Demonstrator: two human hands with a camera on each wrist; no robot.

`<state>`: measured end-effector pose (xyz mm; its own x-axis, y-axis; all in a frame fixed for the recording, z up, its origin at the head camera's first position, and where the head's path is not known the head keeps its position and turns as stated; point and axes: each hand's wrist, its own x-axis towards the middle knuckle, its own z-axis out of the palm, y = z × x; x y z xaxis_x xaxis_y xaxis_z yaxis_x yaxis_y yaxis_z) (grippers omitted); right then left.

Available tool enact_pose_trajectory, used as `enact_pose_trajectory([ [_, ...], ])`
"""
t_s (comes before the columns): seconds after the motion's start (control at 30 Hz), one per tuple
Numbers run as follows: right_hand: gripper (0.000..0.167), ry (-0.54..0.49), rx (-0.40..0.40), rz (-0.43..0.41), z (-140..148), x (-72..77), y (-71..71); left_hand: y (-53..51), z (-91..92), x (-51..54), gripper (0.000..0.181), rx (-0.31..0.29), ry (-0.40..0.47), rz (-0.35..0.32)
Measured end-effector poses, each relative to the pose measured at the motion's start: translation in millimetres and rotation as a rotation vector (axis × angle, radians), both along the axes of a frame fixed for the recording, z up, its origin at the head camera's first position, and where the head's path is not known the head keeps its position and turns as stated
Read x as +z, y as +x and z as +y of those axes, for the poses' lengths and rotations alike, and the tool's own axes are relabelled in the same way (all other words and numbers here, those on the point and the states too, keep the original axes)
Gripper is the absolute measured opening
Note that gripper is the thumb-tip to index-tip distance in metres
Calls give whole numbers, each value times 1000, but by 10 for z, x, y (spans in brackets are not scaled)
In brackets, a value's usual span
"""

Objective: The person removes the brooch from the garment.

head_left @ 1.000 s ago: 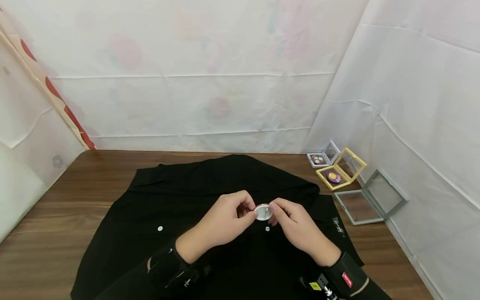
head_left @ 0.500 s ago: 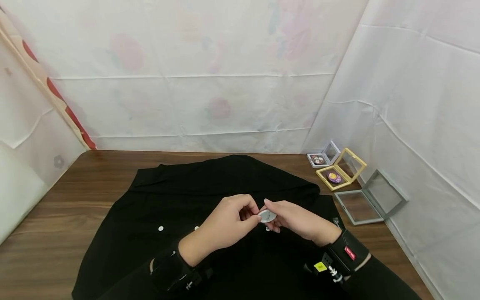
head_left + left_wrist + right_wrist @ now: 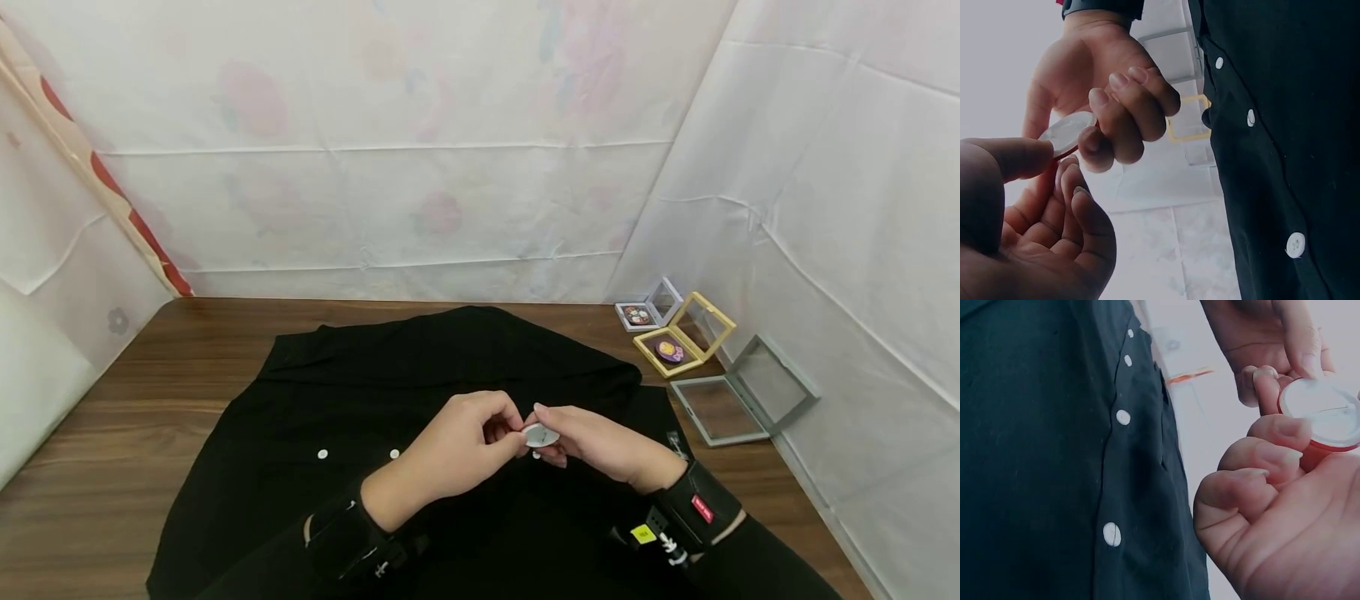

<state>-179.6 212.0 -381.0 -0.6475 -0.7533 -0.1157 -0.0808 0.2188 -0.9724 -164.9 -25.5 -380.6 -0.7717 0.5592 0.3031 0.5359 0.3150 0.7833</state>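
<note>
A round pin badge [image 3: 540, 435] is held between both hands above a black buttoned shirt [image 3: 420, 358]. Its white back with a thin metal pin faces up, and a red rim shows in the right wrist view. On the badge's left edge, my left hand [image 3: 465, 437] pinches with thumb and fingers. My right hand [image 3: 611, 446] grips the opposite edge between thumb and curled index finger, its other fingers folded beneath. The front of the badge [image 3: 1325, 406] is hidden. White buttons [image 3: 394, 454] run across the shirt below the hands.
At the right stand three opened display cases: a lilac one [image 3: 632, 327] and a yellow one [image 3: 647, 342], each with a badge inside, and a grey one [image 3: 693, 417] without one. White curtains [image 3: 450, 200] enclose the wooden table [image 3: 97, 417].
My right hand has rolled, its fingers now beneath the badge and the thumb on top. The badge has tilted and moved slightly right and down. The left hand has shifted a little with it.
</note>
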Motion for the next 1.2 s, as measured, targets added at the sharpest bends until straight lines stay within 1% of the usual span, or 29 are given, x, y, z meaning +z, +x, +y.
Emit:
enact_pose_trajectory([
  [0.1,62,56,-21,15,53,4,-1,-23,-6,-16,10,2,-22,8],
  [0.2,60,122,-35,32,110,11,2,-66,-20,-47,7,22,-89,13],
  [0.27,59,171,-45,29,145,7,6,-101,-36,-70,6,45,-160,21],
  [0.37,53,232,-48,14,184,-12,16,-151,-59,-105,13,79,-287,44],
  [0.43,48,274,-48,24,212,-26,28,-180,-72,-131,20,99,-372,68],
  [0.5,42,323,-47,52,248,-31,42,-208,-84,-168,28,115,-451,96],
  [0.6,34,429,-59,142,312,-12,77,-250,-106,-241,40,128,-578,137],
  [0.67,32,497,-73,211,366,8,102,-263,-121,-282,48,126,-663,145],
  [0.77,33,583,-105,344,471,33,140,-268,-139,-322,59,115,-779,126],
  [0.83,34,634,-139,440,561,39,154,-260,-147,-336,62,108,-829,100],
  [0.93,34,719,-209,556,718,42,151,-260,-157,-358,64,100,-862,56],
  [1.0,36,768,-252,609,831,43,138,-259,-161,-361,65,94,-865,27],
  [1.1,37,831,-309,648,1008,42,115,-260,-161,-358,66,83,-860,-5],
  [1.2,40,888,-353,681,1193,19,88,-261,-158,-356,67,74,-858,-15],
])
